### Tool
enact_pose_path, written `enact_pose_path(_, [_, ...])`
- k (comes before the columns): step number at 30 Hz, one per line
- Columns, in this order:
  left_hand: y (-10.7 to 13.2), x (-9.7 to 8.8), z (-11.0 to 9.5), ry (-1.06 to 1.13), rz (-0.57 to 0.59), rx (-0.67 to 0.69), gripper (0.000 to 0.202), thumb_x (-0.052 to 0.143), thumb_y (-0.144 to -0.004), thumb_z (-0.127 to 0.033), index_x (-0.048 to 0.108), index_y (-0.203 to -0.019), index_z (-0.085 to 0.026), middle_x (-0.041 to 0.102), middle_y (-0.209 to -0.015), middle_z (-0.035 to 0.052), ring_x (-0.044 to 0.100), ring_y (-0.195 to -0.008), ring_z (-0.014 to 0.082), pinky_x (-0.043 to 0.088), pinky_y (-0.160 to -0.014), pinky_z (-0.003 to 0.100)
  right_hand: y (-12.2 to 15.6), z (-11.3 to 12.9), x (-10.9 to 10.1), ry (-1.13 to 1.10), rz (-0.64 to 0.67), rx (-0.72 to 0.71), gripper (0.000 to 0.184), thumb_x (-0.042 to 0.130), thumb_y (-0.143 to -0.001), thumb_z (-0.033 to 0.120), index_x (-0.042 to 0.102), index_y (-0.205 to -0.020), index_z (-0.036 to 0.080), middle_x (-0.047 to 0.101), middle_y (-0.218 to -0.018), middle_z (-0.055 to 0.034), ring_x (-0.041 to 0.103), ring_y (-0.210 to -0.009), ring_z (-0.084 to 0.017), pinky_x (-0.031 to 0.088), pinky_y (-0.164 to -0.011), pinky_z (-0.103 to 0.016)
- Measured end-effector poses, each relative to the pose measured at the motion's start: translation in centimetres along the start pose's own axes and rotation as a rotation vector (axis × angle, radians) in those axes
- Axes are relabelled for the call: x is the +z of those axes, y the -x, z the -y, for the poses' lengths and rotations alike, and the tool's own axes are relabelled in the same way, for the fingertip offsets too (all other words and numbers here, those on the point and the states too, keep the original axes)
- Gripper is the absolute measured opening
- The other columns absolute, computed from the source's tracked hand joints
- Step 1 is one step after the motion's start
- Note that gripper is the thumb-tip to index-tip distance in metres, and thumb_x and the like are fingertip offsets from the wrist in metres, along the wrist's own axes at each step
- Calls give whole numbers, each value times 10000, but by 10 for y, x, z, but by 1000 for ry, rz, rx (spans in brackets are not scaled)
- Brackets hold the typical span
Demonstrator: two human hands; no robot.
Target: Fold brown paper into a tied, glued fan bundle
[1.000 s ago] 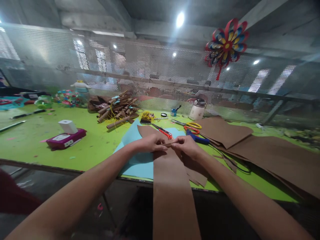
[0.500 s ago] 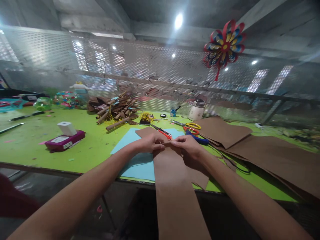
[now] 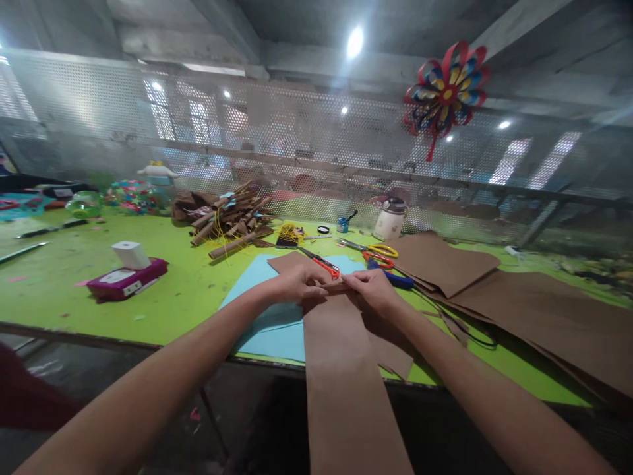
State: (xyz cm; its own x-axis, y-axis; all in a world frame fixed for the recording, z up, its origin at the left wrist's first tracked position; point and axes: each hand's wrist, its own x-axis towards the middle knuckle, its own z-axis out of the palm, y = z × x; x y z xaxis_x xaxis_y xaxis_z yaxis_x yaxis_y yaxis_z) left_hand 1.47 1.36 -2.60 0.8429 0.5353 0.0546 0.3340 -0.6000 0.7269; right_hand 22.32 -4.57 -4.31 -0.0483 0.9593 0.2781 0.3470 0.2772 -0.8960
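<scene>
A long strip of brown paper point(image 3: 341, 369) hangs from the table edge toward me, its far end folded or rolled over. My left hand point(image 3: 299, 282) pinches that end on the left, fingers closed. At the right side of the same fold, my right hand point(image 3: 373, 287) grips it between thumb and fingers. Beneath lie light blue sheets point(image 3: 277, 333) and another piece of brown paper point(image 3: 393, 353). Just beyond my hands rests an orange utility knife point(image 3: 324, 264). Scissors with yellow handles point(image 3: 383, 249) and a tool with dark blue handles point(image 3: 398, 278) lie near my right hand.
Large brown sheets point(image 3: 539, 310) cover the table's right side. Rolled paper tubes point(image 3: 237, 221) with yellow string are heaped at the back left. A purple power block point(image 3: 128, 278) sits on the left; a white jar point(image 3: 389, 221) and a small blue bottle point(image 3: 343, 225) stand behind.
The fold at the strip's far end now shows as a narrow raised band between my hands. My right hand has shifted slightly to the right; my left hand has barely moved.
</scene>
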Motion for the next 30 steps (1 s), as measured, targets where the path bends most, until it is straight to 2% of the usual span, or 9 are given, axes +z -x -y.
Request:
enact_pose_path(7, [3,-3,-4,-14,57,-16,394,482,-832,-494,626,-853,-128,468,-562,-27,404,-472,79,296,-446,197,-1,-3,0,165,-83,-79,326,576,-750,429,713,-703,136,621,-627,-33,517,-607,-168,352,-558,-260])
enact_pose_path(13, [-1,-7,2,-57,3,103,372,441,-862,-464,621,-824,-140,539,-649,-4,467,-581,97,345,-522,196,0,1,-1,182,-124,-111,318,555,-766,407,703,-697,134,602,-617,-29,497,-594,-153,347,-550,-252])
enact_pose_path(20, [1,-3,-4,-24,-25,32,444,421,-868,-493,566,-659,-129,497,-482,-12,443,-442,85,310,-435,193,2,3,2,206,-119,-132,340,538,-762,395,657,-606,118,484,-514,3,409,-520,-113,298,-492,-232])
enact_pose_path(23, [3,-2,-8,-14,-34,-8,432,444,-859,-482,590,-664,-126,499,-470,-10,441,-423,86,308,-423,195,1,1,2,219,-125,-155,334,543,-764,391,655,-608,118,466,-508,10,401,-512,-106,291,-487,-228])
enact_pose_path(26, [3,-2,-5,4,-36,-15,410,462,-854,-470,616,-703,-122,503,-473,-13,443,-418,87,306,-418,195,-2,-2,0,236,-91,-162,331,546,-774,398,659,-630,122,475,-510,12,410,-515,-107,296,-487,-225])
enact_pose_path(30, [0,-2,3,40,-12,34,393,461,-863,-447,632,-728,-119,518,-479,-8,448,-418,86,318,-427,195,-4,-2,-2,215,51,-154,395,495,-818,462,674,-729,122,522,-546,8,421,-508,-105,309,-481,-222])
